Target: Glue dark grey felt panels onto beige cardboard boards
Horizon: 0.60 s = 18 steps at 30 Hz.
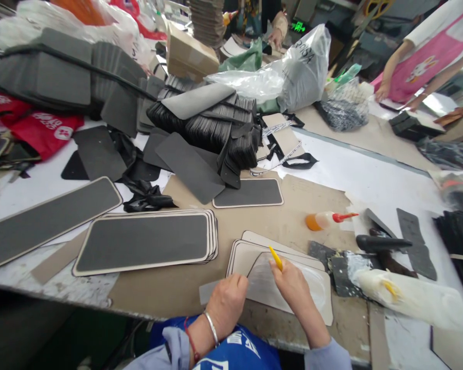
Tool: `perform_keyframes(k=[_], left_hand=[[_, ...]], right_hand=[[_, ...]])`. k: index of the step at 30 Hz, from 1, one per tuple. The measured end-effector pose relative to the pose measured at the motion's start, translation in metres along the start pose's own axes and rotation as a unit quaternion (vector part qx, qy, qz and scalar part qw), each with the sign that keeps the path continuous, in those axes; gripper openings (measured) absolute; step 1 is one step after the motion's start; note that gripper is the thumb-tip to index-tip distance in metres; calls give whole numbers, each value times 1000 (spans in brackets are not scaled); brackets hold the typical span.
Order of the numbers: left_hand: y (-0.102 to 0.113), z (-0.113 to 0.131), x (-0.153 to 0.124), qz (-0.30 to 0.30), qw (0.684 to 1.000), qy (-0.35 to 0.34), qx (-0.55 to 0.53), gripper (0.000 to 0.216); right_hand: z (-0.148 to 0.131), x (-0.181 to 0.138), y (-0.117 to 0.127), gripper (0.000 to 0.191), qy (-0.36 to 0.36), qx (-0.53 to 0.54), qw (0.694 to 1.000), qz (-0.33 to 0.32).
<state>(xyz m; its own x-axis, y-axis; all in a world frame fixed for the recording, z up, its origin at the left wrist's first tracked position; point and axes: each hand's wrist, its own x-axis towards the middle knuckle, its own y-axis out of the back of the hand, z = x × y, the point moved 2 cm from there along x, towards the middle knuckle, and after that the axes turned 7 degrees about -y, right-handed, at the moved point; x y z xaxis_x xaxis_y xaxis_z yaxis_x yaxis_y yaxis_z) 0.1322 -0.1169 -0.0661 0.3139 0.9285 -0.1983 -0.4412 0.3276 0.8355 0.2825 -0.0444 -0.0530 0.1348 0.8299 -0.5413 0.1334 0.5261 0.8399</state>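
My right hand (291, 282) is closed around a thin yellow stick-shaped tool (275, 258); its lower end is hidden. It is over a pale grey panel (262, 285) with a shiny surface, lying on a stack of cream-edged panels (239, 252). My left hand (227, 303) is curled into a fist at the grey panel's left corner, and its fingers hide what they grip. A short grey strip (208, 293) shows just left of that fist. To the right sit a glue-smeared dark pad (343, 280) and a whitish plastic bottle (412, 298) on its side.
Left are a stack of dark cream-rimmed panels (146, 239) and a longer panel (50, 221). A red-tipped bottle (320, 221) and a black-handled tool (381, 243) lie right. Behind are piled black pieces (216, 123) and a plastic bag (304, 72). A co-worker in a pink apron (424, 72) stands far right.
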Motion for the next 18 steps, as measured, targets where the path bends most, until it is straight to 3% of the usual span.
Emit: perform_keyframes(k=[5, 9, 14, 18], left_hand=[[-5, -18, 6, -20, 987, 127, -101, 21], [5, -19, 3, -7, 980, 163, -113, 15], [59, -24, 12, 93, 975, 151, -136, 16], [118, -63, 54, 138, 977, 149, -60, 13]], right_hand=[[2, -1, -3, 34, 6, 4, 1000, 0], [-5, 1, 7, 27, -3, 4, 1000, 6], [-9, 4, 11, 22, 10, 66, 997, 40], [-2, 7, -2, 23, 19, 118, 990, 79]])
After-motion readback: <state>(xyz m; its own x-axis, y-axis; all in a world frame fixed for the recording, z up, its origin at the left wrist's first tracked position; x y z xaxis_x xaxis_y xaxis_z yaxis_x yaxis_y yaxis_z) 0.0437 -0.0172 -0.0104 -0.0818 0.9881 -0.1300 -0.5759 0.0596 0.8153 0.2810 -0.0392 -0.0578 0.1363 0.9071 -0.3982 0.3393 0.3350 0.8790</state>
